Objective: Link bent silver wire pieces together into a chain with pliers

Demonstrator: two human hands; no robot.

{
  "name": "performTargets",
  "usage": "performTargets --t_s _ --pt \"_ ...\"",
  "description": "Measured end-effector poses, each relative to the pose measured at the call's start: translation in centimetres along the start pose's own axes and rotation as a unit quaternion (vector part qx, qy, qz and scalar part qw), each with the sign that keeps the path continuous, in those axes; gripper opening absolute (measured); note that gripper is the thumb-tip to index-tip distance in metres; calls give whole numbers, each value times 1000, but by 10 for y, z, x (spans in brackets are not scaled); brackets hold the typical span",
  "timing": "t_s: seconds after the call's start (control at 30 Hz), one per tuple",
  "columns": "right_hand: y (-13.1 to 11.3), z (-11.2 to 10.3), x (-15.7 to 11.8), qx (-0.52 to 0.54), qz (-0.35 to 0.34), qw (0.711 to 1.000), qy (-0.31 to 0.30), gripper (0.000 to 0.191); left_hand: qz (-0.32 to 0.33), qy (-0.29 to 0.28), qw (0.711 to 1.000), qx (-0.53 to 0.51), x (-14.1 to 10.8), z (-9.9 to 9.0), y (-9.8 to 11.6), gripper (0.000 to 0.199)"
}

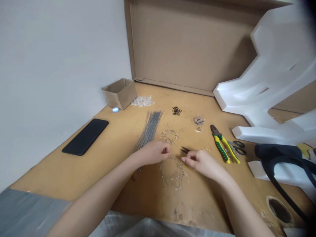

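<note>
My left hand [153, 153] pinches a thin strand of the bent wire frame [171, 174], which lies on the table below and between my hands. My right hand [199, 163] holds small black pointed tweezers [185, 150], their tips toward my left hand. Another tangle of bent wire [170, 136] lies just beyond. A bundle of straight grey wires [150, 130] runs past my left hand, its near end hidden behind it. Green-and-yellow pliers [223, 148] lie to the right of my right hand, with black-handled scissors [238, 147] beside them.
On the wooden table [158, 210] lie black rubber rings [176, 111], a small wire pile [198, 120], clear beads [142, 101], a cardboard box [119, 93] and a black phone [85, 137]. White foam packing [269, 89] and a black strap [278, 158] crowd the right side.
</note>
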State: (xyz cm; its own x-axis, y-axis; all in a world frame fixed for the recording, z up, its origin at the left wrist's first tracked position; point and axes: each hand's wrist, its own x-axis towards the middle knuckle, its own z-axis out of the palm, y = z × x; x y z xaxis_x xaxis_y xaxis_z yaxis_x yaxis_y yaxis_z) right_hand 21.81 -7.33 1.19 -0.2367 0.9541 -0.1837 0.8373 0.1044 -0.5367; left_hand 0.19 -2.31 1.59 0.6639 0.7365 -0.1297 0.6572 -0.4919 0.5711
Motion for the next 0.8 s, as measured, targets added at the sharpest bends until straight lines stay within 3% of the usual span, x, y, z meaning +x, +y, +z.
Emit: performTargets --t_s 0.3,0.8 --pt "-1 5 -1 -27 -18 994 -108 34 -19 -19 999 42 -3 -4 -2 21" --pt "-8 10 1 22 -70 992 -103 17 21 -29 999 24 -1 5 -3 15"
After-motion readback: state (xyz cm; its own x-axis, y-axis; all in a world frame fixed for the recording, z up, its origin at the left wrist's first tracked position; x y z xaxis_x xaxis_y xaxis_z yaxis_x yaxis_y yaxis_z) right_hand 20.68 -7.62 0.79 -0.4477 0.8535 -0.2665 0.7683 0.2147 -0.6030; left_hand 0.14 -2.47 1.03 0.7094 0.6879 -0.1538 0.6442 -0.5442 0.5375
